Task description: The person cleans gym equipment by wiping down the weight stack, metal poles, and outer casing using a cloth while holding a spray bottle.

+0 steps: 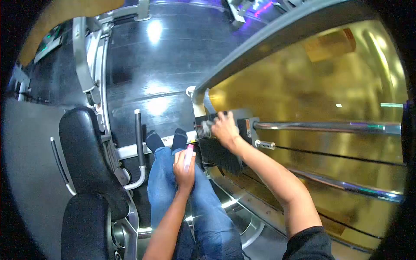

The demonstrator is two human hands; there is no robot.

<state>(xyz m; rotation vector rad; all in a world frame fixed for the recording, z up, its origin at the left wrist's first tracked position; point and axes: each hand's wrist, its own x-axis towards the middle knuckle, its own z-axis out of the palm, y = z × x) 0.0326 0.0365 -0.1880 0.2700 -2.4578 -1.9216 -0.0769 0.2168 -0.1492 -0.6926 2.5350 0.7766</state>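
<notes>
A small pale bottle (pixel 187 160) with a pink top stands upright in my left hand (pixel 183 170), whose fingers are wrapped round it above my jeans. My right hand (pixel 225 131) reaches out to the weight stack (pixel 223 154) of a gym machine. Its fingers are bent over the top of the stack, beside a ribbed grey cylinder (pixel 203 129). The hand is slightly blurred, and what lies under the fingers is hidden. Close to its wrist is a dark bracket (pixel 248 128) that joins a chrome guide rod (pixel 325 126).
A black padded seat (pixel 86 147) with a black-gripped handle (pixel 139 134) stands on the left. The grey frame bar (pixel 260 43) curves over a shiny gold panel (pixel 312 91) on the right. A second chrome rod (pixel 346 186) runs below the first. My socked feet (pixel 179 138) rest near a white crossbar (pixel 130 151).
</notes>
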